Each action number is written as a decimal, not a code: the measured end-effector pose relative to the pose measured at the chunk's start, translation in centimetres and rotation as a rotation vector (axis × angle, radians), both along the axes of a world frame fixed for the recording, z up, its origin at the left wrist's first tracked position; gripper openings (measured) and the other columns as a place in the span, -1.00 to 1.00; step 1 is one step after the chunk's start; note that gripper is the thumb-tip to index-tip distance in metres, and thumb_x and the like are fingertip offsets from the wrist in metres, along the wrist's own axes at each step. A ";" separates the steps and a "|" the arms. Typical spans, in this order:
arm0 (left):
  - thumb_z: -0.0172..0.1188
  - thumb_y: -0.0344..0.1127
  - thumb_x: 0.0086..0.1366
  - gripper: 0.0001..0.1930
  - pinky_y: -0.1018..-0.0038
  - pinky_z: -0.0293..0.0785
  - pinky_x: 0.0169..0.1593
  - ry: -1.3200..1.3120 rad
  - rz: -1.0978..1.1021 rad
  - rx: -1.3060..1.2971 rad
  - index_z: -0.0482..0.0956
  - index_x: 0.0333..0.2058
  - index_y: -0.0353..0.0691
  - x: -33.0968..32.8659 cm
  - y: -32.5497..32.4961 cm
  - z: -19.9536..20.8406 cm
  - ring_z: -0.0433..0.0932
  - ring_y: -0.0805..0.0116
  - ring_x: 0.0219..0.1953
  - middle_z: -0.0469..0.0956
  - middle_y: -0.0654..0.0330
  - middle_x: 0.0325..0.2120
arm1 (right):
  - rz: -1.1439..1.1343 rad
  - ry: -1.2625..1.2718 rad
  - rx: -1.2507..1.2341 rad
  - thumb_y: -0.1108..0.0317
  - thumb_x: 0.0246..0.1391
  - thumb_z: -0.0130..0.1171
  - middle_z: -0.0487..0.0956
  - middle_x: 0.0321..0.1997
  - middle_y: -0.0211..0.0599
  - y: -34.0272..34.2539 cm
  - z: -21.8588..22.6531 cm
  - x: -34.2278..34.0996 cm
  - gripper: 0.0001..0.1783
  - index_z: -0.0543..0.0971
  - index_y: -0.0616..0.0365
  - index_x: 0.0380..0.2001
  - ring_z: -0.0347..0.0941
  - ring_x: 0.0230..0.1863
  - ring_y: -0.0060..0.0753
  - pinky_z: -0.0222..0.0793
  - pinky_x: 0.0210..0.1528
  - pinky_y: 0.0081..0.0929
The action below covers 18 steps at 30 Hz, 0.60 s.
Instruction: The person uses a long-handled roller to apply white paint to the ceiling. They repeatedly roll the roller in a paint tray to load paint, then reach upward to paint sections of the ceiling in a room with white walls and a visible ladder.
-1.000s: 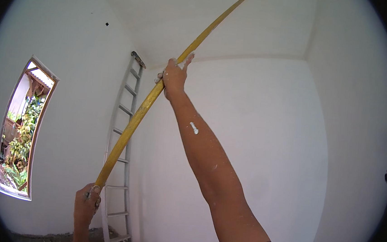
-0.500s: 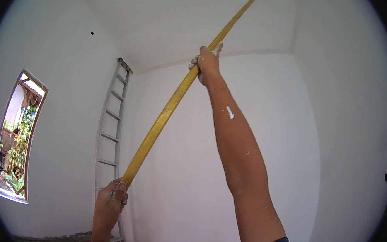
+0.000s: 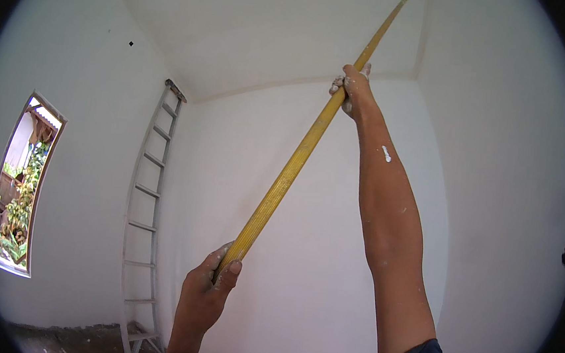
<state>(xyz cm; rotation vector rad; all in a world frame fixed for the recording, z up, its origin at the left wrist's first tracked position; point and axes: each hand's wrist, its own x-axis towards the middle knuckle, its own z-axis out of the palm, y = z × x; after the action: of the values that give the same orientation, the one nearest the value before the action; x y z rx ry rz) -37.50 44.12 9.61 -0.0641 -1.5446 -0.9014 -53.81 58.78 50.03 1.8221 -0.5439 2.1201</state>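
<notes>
A long yellow pole (image 3: 289, 174) slants up and to the right, its far tip near the ceiling by the back right corner. My left hand (image 3: 206, 290) is closed round its lower end, thumb lying along the shaft. Farther up, my right hand (image 3: 354, 89) wraps the pole with the arm stretched out. White paint smears cover the right fingers, and a thick white dab sits on that forearm. Whatever the pole's far end carries is too small to make out, apart from a pale bluish bit beside the tip.
A metal ladder (image 3: 147, 192) leans in the back left corner. In the left wall, a narrow window (image 3: 28, 183) shows plants outside. White walls (image 3: 288, 276) meet the pale ceiling (image 3: 254, 35). Dark floor (image 3: 70, 342) shows at the lower left.
Both hands and the pole have shifted to the right in the picture, and the pole's tip has moved toward the right corner. The left hand's grip has turned, showing more of its back.
</notes>
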 end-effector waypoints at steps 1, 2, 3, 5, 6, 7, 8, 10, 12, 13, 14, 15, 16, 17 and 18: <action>0.13 -0.06 0.49 -0.49 0.59 0.35 -0.35 0.039 -0.012 -0.047 0.48 0.19 -0.38 -0.2 0.2 0.0 0.34 0.60 -0.44 0.43 0.33 -0.48 | 0.004 -0.011 0.029 0.40 0.26 -0.07 0.32 -0.52 -0.32 0.5 -0.1 -0.1 0.10 -0.67 -0.31 0.45 0.31 -0.59 -0.44 0.46 -0.58 -0.38; 0.11 -0.08 0.50 -0.50 0.62 0.33 -0.42 0.045 -0.008 -0.073 0.47 0.19 -0.39 -0.4 0.4 0.0 0.32 0.63 -0.48 0.41 0.34 -0.51 | -0.011 -0.017 0.029 0.40 0.26 -0.08 0.32 -0.52 -0.32 0.9 0.0 -0.4 0.09 -0.66 -0.31 0.45 0.31 -0.59 -0.44 0.46 -0.58 -0.38; 0.08 -0.09 0.51 -0.51 0.65 0.30 -0.50 0.057 0.004 -0.092 0.47 0.18 -0.39 -0.6 0.6 -0.1 0.30 0.66 -0.53 0.40 0.36 -0.53 | -0.024 -0.021 0.030 0.40 0.27 -0.08 0.32 -0.52 -0.33 1.2 0.0 -0.4 0.08 -0.66 -0.31 0.46 0.31 -0.59 -0.44 0.46 -0.58 -0.38; 0.08 -0.10 0.51 -0.52 0.64 0.30 -0.50 0.040 0.037 -0.077 0.47 0.19 -0.39 -0.8 0.8 -0.3 0.30 0.66 -0.53 0.40 0.36 -0.53 | -0.037 -0.025 0.033 0.40 0.27 -0.09 0.32 -0.52 -0.33 1.3 -0.1 -0.4 0.07 -0.64 -0.31 0.46 0.31 -0.59 -0.44 0.46 -0.57 -0.38; 0.08 -0.10 0.52 -0.52 0.63 0.30 -0.49 0.005 0.054 -0.054 0.47 0.19 -0.39 -0.7 1.0 -0.6 0.30 0.66 -0.53 0.40 0.36 -0.53 | -0.039 -0.035 0.037 0.39 0.27 -0.09 0.32 -0.52 -0.33 1.5 -0.2 -0.3 0.06 -0.63 -0.31 0.47 0.31 -0.58 -0.44 0.45 -0.57 -0.38; 0.07 -0.11 0.52 -0.53 0.64 0.30 -0.49 0.049 0.054 -0.068 0.47 0.19 -0.39 -0.8 0.9 -0.7 0.30 0.65 -0.54 0.40 0.36 -0.54 | -0.041 -0.030 0.068 0.39 0.28 -0.10 0.32 -0.52 -0.33 1.2 -0.4 -0.3 0.06 -0.62 -0.31 0.47 0.31 -0.58 -0.43 0.45 -0.57 -0.38; 0.07 -0.11 0.52 -0.53 0.64 0.30 -0.49 0.063 0.047 -0.075 0.48 0.18 -0.39 -0.7 1.0 -1.0 0.30 0.65 -0.54 0.40 0.36 -0.54 | -0.043 -0.041 0.052 0.39 0.28 -0.10 0.31 -0.51 -0.33 1.2 -0.7 -0.2 0.05 -0.62 -0.31 0.47 0.31 -0.58 -0.43 0.45 -0.57 -0.38; 0.10 -0.08 0.51 -0.52 0.60 0.33 -0.43 0.074 0.054 -0.047 0.50 0.17 -0.38 -0.8 0.9 -1.5 0.33 0.61 -0.51 0.42 0.34 -0.54 | -0.054 -0.037 0.067 0.38 0.29 -0.10 0.31 -0.51 -0.33 0.8 -1.3 0.0 0.04 -0.61 -0.32 0.47 0.31 -0.58 -0.43 0.45 -0.56 -0.39; 0.16 0.00 0.47 -0.48 0.52 0.40 -0.33 0.044 0.089 0.027 0.54 0.15 -0.35 -0.9 0.4 -2.2 0.39 0.54 -0.46 0.45 0.28 -0.54 | -0.031 -0.002 0.072 0.37 0.29 -0.11 0.31 -0.49 -0.32 0.0 -2.1 0.4 0.04 -0.61 -0.34 0.47 0.30 -0.57 -0.43 0.45 -0.56 -0.38; 0.17 -0.02 0.46 -0.50 0.52 0.40 -0.34 0.070 0.091 0.046 0.55 0.13 -0.35 -0.8 0.0 -2.6 0.39 0.54 -0.46 0.45 0.29 -0.54 | -0.035 0.001 0.044 0.37 0.29 -0.11 0.31 -0.49 -0.32 -0.7 -2.6 0.7 0.04 -0.60 -0.35 0.47 0.30 -0.57 -0.43 0.45 -0.55 -0.38; 0.19 -0.03 0.46 -0.51 0.52 0.40 -0.35 0.080 0.094 0.069 0.57 0.11 -0.34 -0.7 -0.6 -2.9 0.39 0.54 -0.47 0.46 0.29 -0.55 | 0.007 0.020 0.086 0.37 0.29 -0.10 0.31 -0.48 -0.31 -1.6 -3.0 1.0 0.04 -0.60 -0.36 0.47 0.30 -0.57 -0.43 0.45 -0.55 -0.37; 0.20 -0.04 0.45 -0.53 0.52 0.40 -0.36 0.075 0.112 0.122 0.58 0.10 -0.34 -0.1 -1.5 -3.4 0.40 0.53 -0.48 0.46 0.29 -0.55 | 0.032 0.026 0.100 0.37 0.29 -0.10 0.31 -0.47 -0.31 -3.0 -3.6 1.6 0.04 -0.60 -0.36 0.47 0.30 -0.57 -0.43 0.45 -0.55 -0.37; 0.22 -0.07 0.43 -0.55 0.52 0.40 -0.36 0.097 0.138 0.086 0.59 0.09 -0.34 0.4 -2.3 -4.1 0.40 0.54 -0.48 0.47 0.29 -0.55 | 0.045 0.029 0.134 0.37 0.29 -0.10 0.31 -0.47 -0.31 -4.5 -4.1 2.1 0.04 -0.60 -0.36 0.47 0.30 -0.56 -0.43 0.45 -0.55 -0.36; 0.24 -0.10 0.42 -0.56 0.52 0.41 -0.36 0.100 0.179 0.084 0.59 0.08 -0.34 1.0 -3.1 -4.8 0.41 0.54 -0.48 0.49 0.28 -0.54 | 0.057 0.026 0.117 0.37 0.29 -0.09 0.31 -0.45 -0.30 -5.9 -4.7 2.7 0.04 -0.59 -0.36 0.47 0.31 -0.55 -0.43 0.45 -0.56 -0.35; 0.26 -0.12 0.41 -0.58 0.53 0.41 -0.36 0.096 0.216 0.099 0.60 0.07 -0.34 1.5 -4.1 -5.6 0.42 0.54 -0.48 0.50 0.28 -0.54 | 0.073 0.034 0.120 0.37 0.29 -0.09 0.31 -0.45 -0.30 -7.5 -5.2 3.2 0.04 -0.59 -0.37 0.47 0.31 -0.55 -0.42 0.46 -0.56 -0.35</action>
<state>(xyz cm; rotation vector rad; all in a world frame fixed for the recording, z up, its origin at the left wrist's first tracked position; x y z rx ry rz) -35.99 40.05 4.03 0.1273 -1.3863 -0.7905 -50.57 51.29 44.83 1.9667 -0.6173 2.1417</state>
